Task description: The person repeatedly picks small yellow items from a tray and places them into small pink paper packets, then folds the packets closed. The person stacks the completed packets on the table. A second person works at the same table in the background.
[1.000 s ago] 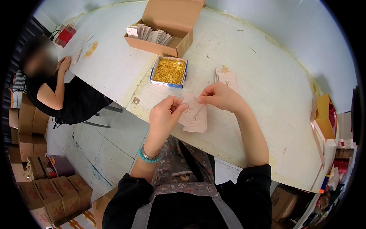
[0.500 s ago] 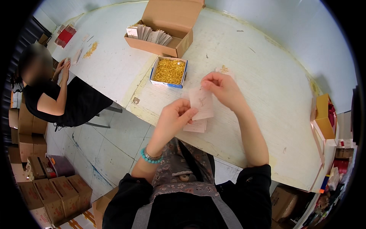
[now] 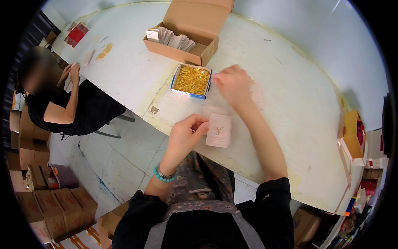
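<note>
fingers, left: curled together, fingertips (image 3: 202, 123) pinched at the left edge of the pale pink card (image 3: 219, 130); whether the card edge is actually gripped cannot be told.
fingers, right: blurred; seen loosely bent, not clamped on anything that can be made out.
left hand (image 3: 186, 133): placed at the near table edge, just beside the card; a teal bead bracelet (image 3: 162, 175) is worn on the wrist.
right hand (image 3: 233, 84): stretched out over the table, just beside the right side of the small blue-rimmed box (image 3: 191, 80).
card: laid flat on the white table (image 3: 290, 108), a small gold piece seen at its middle; a second pale card (image 3: 214, 110) partly covered behind it.
small box: open, filled with gold-coloured pins or clips; too small to tell which.
cardboard box (image 3: 186, 31): open, behind the small box, a row of pale cards stood inside.
other person (image 3: 49, 99): seated at the table's left end, both hands at small cards there.
floor: brown cartons (image 3: 54, 209) stacked lower left.
right edge: orange and red boxes (image 3: 353, 135) set near the table end.
</note>
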`<state>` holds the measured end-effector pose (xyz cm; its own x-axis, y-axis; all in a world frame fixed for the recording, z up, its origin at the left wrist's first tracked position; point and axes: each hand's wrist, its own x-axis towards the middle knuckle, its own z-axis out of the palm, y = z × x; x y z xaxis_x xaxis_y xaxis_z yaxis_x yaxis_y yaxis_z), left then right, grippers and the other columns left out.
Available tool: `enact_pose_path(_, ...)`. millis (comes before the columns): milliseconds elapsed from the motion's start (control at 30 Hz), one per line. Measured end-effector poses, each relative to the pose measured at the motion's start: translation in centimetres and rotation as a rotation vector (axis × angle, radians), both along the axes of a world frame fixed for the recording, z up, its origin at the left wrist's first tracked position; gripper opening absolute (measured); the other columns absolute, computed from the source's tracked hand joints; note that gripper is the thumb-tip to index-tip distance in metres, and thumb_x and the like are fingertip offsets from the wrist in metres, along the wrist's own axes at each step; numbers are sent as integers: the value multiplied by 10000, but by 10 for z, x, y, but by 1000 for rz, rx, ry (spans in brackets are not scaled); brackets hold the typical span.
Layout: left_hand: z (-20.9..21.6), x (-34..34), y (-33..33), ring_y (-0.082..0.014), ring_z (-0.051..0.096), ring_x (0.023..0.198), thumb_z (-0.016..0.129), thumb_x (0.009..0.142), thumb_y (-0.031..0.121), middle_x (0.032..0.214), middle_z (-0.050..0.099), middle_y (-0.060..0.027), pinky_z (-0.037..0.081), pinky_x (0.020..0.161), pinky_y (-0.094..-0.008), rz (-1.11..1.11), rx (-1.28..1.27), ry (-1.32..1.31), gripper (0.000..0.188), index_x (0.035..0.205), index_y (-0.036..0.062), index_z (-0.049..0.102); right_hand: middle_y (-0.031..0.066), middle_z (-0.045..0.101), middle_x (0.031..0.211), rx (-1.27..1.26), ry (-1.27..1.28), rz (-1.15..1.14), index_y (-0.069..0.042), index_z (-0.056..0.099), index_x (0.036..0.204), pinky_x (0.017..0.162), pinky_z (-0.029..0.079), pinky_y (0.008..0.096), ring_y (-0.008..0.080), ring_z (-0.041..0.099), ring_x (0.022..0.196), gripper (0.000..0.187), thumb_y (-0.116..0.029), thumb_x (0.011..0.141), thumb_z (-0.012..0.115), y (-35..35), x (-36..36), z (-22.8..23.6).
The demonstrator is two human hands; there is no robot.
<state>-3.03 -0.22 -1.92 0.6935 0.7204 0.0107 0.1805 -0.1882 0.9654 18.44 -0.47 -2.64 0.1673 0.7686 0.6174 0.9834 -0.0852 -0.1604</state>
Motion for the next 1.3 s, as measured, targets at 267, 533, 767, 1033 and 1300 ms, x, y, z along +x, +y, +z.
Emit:
enact_pose_path(267,2,-11,7,-61,573,646,620,865,64,738,651,-26,466,602,-199,65,35,-19,98,926,-13,627,-36,632,768,-215,-23,-26,-180,711,705,787,377,367,201,517,870,20,-200,706,707,45,-28,-10)
enact_pose_path(533,-2,-3,4,-94,606,601,651,838,81,697,656,-48,485,580,-224,61,66,-56,100,895,-1,642,-28,621,715,-173,6,78,-199,710,688,818,348,387,194,526,853,66,-205,742,673,46,-30,-15)
enact_pose_path(767,-1,-7,6,-84,597,595,653,837,81,695,656,-46,477,569,-219,110,67,-61,98,886,-3,643,27,664,696,-201,193,58,-143,720,735,695,437,371,224,586,688,83,-198,759,662,39,-26,-3)
enact_pose_path(1033,-1,0,24,-78,573,588,639,847,73,725,662,-45,466,553,-220,210,106,-97,118,932,-9,640,97,671,736,-277,717,141,-37,699,894,628,470,283,146,596,643,189,-195,810,641,27,-16,18)
enact_pose_path(1300,23,18,38,-158,605,639,662,818,42,870,653,-63,492,574,-244,178,519,-189,191,1006,12,653,1,612,718,-564,1156,342,-13,655,846,654,444,233,73,531,671,207,-214,877,618,-21,-17,47)
